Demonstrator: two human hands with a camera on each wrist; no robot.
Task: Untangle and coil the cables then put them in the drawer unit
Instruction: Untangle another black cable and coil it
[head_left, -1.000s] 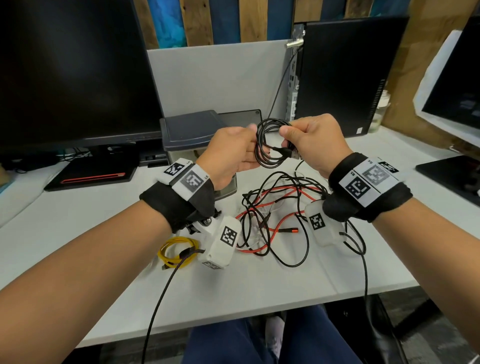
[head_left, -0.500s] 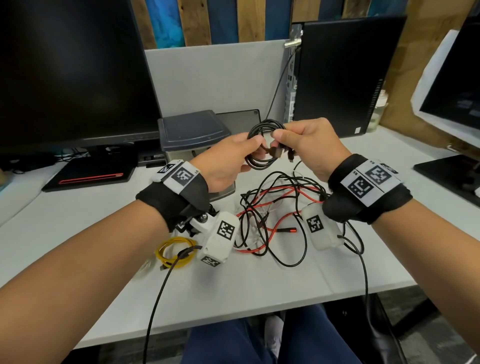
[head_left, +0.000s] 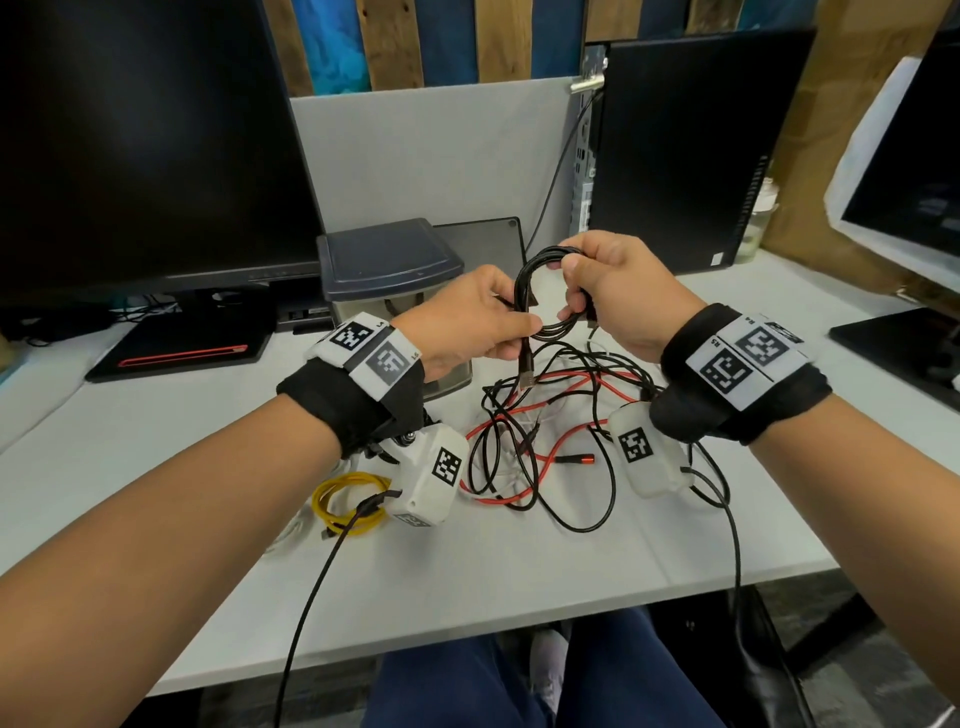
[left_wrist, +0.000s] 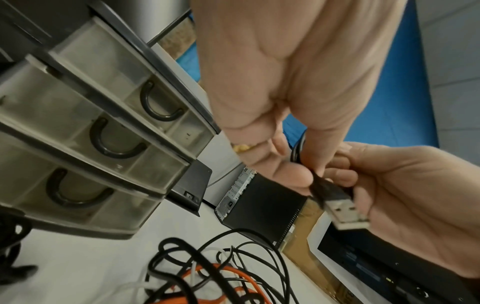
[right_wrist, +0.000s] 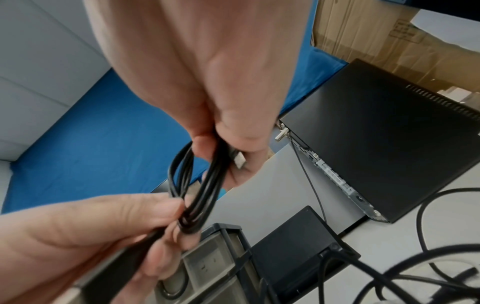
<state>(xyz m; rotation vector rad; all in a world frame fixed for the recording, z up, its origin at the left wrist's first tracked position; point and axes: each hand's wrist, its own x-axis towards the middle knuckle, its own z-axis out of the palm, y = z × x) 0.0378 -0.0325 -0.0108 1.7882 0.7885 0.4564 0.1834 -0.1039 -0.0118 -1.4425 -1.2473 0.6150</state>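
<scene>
Coiling step, one black cable (head_left: 540, 291) looped in air just in front of drawer unit (head_left: 389, 270). Left hand (head_left: 467, 322) pinches coil side plus USB end; right hand (head_left: 613, 291) grips opposite side. Next likely: secure loose end, open drawer. Tangled pile (head_left: 545, 436) near drawer unit on tabletop (head_left: 156, 457) awaits.

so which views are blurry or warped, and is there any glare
Head view: sharp, wide-angle bending at the monitor edges, no strong glare. Left wrist view: USB plug fairly crisp, drawer unit soft and stretched. Right wrist view: black coil clear, left hand and nearby plug blurred.
</scene>
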